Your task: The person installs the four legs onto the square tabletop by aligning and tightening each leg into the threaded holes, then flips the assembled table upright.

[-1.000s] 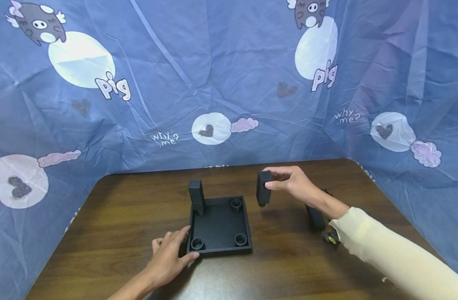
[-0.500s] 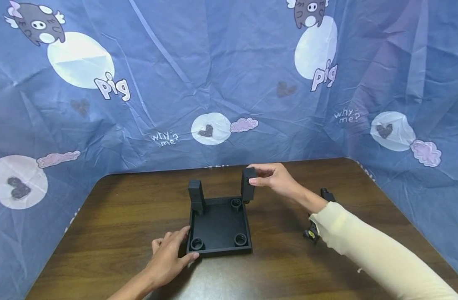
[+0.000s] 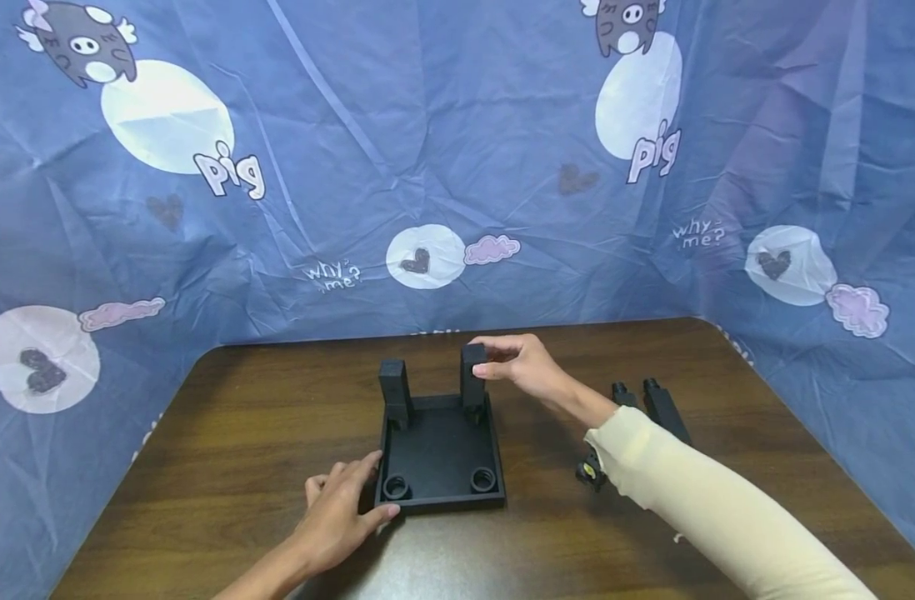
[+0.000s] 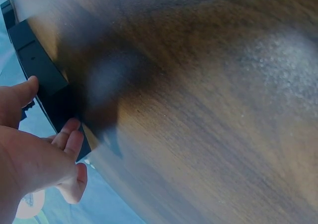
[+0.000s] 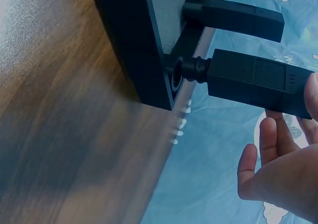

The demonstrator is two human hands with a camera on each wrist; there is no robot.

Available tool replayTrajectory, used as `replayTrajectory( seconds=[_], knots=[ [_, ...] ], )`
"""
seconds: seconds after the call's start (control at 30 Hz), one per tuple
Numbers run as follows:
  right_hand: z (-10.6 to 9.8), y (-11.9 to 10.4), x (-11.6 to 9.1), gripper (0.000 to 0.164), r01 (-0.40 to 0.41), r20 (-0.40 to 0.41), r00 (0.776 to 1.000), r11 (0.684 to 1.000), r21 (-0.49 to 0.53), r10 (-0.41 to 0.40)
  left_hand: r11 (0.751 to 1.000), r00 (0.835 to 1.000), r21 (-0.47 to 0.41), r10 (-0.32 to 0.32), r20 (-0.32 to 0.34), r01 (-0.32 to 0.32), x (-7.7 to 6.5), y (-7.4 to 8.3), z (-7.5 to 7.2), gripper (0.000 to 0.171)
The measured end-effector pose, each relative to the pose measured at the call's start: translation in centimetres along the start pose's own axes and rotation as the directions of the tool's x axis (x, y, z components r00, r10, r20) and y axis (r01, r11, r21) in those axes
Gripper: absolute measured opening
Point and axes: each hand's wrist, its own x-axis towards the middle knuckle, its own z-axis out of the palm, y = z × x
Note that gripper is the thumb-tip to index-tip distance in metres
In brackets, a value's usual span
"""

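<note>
Right hand (image 3: 528,368) has the black leg (image 3: 470,379) pinched near its top, screw end (image 5: 195,69) right at the far-right socket (image 5: 176,76) of the tray (image 3: 437,457), left hand (image 3: 337,512) spread against its near-left corner; probably light, stiff, slickish plastic, so I'd grab the flat upper sides.

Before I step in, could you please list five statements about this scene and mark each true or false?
1. The right hand holds a black leg. True.
2. That leg is fully screwed in. False: its thread shows outside the far-right socket.
3. The left hand touches the tray. True.
4. The tray's far-left corner has no leg. False: a second leg stands there.
5. The near-left socket is open. True.
</note>
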Motion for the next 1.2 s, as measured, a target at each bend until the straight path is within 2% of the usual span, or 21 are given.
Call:
replayTrajectory(
  seconds=[0.97, 1.2],
  knots=[
    [-0.02, 0.62, 0.36, 0.036, -0.020, -0.051, 0.999, 0.999, -0.048, 0.018, 1.000, 1.000, 0.004, -0.006, 0.010, 0.006, -0.01, 0.00, 0.08, 0.072],
    [0.03, 0.87, 0.36, 0.035, -0.020, -0.074, 0.997, 0.998, -0.059, 0.016, 1.000, 1.000, 0.013, 0.016, -0.009, -0.016, -0.08, -0.09, 0.07, 0.071]
  ],
)
